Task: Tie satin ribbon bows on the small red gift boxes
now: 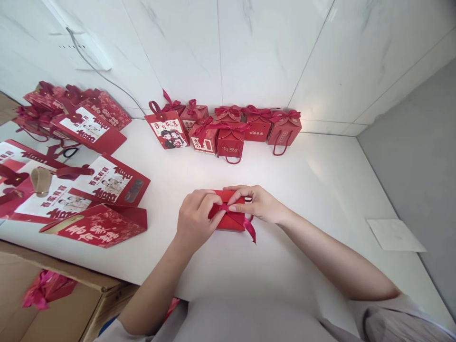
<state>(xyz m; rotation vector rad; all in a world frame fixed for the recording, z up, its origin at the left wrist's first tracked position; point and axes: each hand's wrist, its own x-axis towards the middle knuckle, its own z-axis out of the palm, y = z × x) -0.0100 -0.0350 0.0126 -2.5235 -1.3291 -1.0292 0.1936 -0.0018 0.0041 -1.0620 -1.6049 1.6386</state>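
A small red gift box [231,225] rests on the white tabletop in front of me, with a dark pink ribbon [250,230] across its top. My left hand [197,211] is closed at the box's left side, its thumb and fingers pinching the ribbon near the middle. From the right, my right hand [254,202] pinches the ribbon at the same spot between thumb and index finger. One ribbon tail hangs free over the box's front right corner. The exact shape of the knot or loop is hidden by my fingers.
Several red boxes with bows [230,142] stand against the tiled wall. Red gift bags [107,178] crowd the left side. Below the table's left edge, a cardboard carton [71,313] holds a ribboned red box [53,287]. A white sheet [395,235] lies at the right edge.
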